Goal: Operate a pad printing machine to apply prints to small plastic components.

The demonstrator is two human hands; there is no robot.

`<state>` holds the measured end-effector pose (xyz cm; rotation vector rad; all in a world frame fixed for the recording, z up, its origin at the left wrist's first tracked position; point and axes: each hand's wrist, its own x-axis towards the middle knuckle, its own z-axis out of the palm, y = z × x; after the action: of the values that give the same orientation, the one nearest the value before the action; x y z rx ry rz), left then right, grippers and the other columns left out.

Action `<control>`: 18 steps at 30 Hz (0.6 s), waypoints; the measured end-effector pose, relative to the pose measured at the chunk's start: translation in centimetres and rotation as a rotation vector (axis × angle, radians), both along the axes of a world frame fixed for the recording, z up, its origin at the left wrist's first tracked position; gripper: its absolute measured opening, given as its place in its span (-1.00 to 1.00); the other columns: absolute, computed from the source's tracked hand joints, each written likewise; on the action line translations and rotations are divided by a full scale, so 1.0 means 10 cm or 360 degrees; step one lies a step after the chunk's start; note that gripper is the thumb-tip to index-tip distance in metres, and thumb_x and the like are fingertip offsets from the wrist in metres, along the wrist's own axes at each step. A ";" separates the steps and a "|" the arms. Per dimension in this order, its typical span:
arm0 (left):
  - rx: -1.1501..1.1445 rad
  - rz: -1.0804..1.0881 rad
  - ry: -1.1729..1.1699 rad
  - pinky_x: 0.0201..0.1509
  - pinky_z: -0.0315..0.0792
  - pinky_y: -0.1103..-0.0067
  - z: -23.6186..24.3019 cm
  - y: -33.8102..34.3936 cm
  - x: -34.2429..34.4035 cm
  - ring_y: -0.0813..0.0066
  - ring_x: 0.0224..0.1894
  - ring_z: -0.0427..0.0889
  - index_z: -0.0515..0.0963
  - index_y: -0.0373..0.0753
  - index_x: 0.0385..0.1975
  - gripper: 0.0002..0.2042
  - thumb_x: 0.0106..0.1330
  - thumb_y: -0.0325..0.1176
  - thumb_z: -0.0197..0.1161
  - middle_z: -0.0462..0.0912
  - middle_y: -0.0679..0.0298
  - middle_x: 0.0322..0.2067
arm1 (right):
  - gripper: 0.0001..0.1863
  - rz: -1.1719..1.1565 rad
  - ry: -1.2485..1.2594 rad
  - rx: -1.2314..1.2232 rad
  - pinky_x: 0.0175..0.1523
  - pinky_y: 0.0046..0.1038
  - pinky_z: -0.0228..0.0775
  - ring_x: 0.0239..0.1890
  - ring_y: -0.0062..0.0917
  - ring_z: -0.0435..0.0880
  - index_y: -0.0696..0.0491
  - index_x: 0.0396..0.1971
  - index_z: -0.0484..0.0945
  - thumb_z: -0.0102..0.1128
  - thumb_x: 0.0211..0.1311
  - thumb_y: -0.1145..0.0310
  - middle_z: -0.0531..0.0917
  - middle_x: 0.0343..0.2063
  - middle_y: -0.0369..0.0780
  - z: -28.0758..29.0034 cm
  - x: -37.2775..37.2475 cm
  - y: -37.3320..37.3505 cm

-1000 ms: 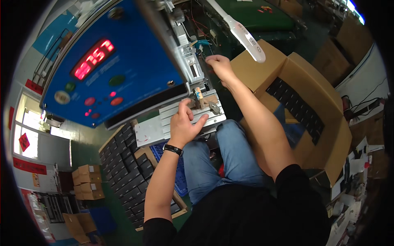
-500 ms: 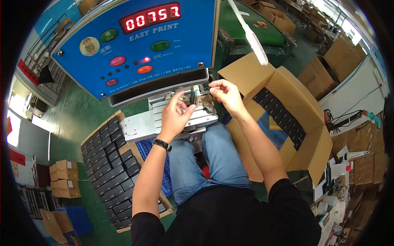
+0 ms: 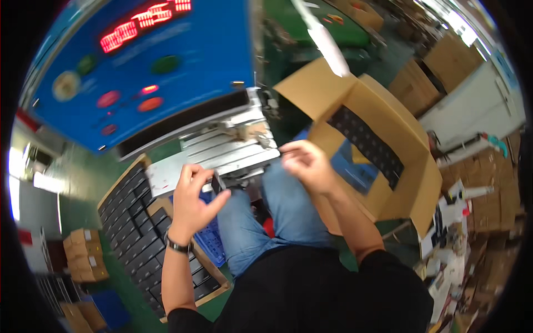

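Note:
My left hand holds a small black block between thumb and fingers, above my left thigh and in front of the machine's grooved metal bed. My right hand hangs over my right thigh, off the right end of that bed. Its thumb and fingertips come together in a pinch; blur hides what, if anything, is between them. On the bed sits a small metal fixture, beneath the blue machine head with its lit red display and coloured buttons.
Rows of black blocks lie on a board at the left. A blue plastic basket stands beside my left leg. To the right, an open cardboard box contains a row of black pieces. A white lamp reaches down from above.
Both hands have drawn back from the fixture. The left has moved left and nearer with the black block; the right has come down toward my thigh. The whole view has shifted.

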<state>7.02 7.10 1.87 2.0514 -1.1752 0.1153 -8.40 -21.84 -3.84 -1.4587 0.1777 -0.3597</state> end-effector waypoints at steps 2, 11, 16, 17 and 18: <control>-0.0044 -0.0202 -0.0085 -0.15 0.54 0.50 -0.03 -0.08 -0.27 0.28 -0.22 0.64 0.63 -0.32 0.00 -0.58 0.15 -0.36 0.51 0.65 0.18 -0.10 | -0.29 0.0395 0.0078 -0.0093 -0.14 -0.53 0.53 -0.21 -0.60 0.68 0.08 0.30 0.46 0.61 0.16 0.38 0.71 -0.11 -0.19 0.05 0.06 0.27; 0.0556 -0.0386 0.0230 0.02 0.60 0.34 -0.47 -0.34 -0.65 0.01 -0.16 0.70 0.61 -0.31 0.10 -0.52 0.13 -0.41 0.48 0.68 0.08 -0.08 | -0.48 0.0303 -0.0029 -0.1819 0.16 -0.31 0.34 0.01 -0.33 0.56 0.03 0.03 0.49 0.52 0.07 0.32 0.61 -0.05 -0.22 -0.09 -0.32 0.53; 0.0646 -0.0507 0.0237 0.03 0.60 0.34 -0.59 -0.53 -0.75 0.01 -0.17 0.70 0.60 -0.31 0.16 -0.47 0.13 -0.42 0.48 0.69 0.05 -0.03 | -0.55 0.0260 -0.0074 -0.1781 0.17 -0.30 0.27 0.00 -0.29 0.53 0.00 -0.12 0.47 0.50 0.02 0.30 0.59 -0.10 -0.20 -0.21 -0.50 0.47; 0.0596 -0.0527 0.0221 0.03 0.60 0.34 -0.62 -0.56 -0.77 0.02 -0.17 0.70 0.59 -0.31 0.17 -0.47 0.14 -0.42 0.48 0.69 0.05 -0.03 | -0.56 0.0263 -0.0067 -0.1794 0.16 -0.29 0.28 -0.02 -0.29 0.53 0.00 -0.14 0.47 0.50 0.01 0.30 0.59 -0.11 -0.20 -0.26 -0.50 0.47; 0.0546 -0.0545 0.0204 0.03 0.60 0.34 -0.65 -0.58 -0.78 0.02 -0.17 0.70 0.59 -0.31 0.18 -0.47 0.14 -0.42 0.48 0.68 0.06 -0.02 | -0.56 0.0267 -0.0062 -0.1806 0.16 -0.28 0.28 -0.03 -0.30 0.53 -0.01 -0.15 0.46 0.50 0.00 0.30 0.59 -0.12 -0.20 -0.30 -0.51 0.47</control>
<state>-0.80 1.29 -4.65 2.0693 -1.5252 -0.4032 -13.46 -17.18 -6.84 -2.5590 -0.2312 -0.3634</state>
